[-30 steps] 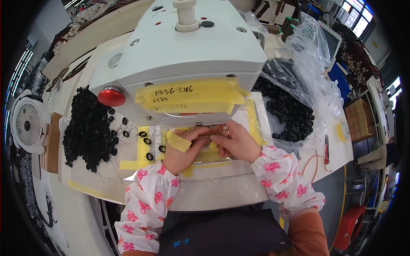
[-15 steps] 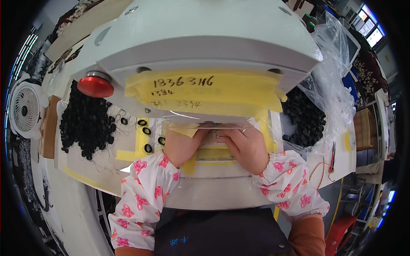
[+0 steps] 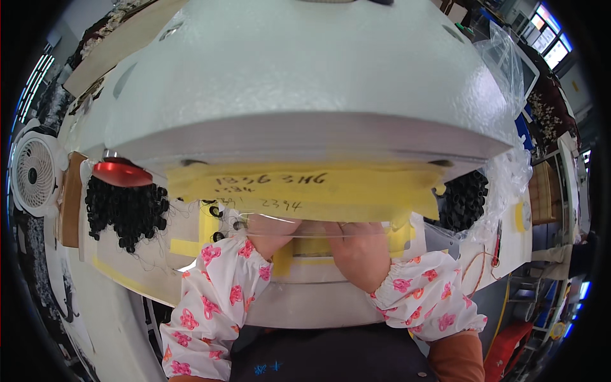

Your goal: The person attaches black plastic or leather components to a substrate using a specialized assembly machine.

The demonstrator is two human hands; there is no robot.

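Wears at the left a loose white fabric oversleeve (image 3: 219,283), and at the right a matching white patterned oversleeve (image 3: 428,296), both scattered with bright pink, bow-like motifs (image 3: 210,308) and a few orange ones. Gathers into puckered cuffs (image 3: 261,262) just behind the left hand (image 3: 273,232) and the right hand (image 3: 361,254). Shows a rust-brown sleeve (image 3: 457,356) beneath the right one's lower end. Has on, across the front, a dark, nearly black cloth garment (image 3: 337,356), marked with small blue characters (image 3: 268,368) and fitted toward the right with a small round snap (image 3: 421,374).
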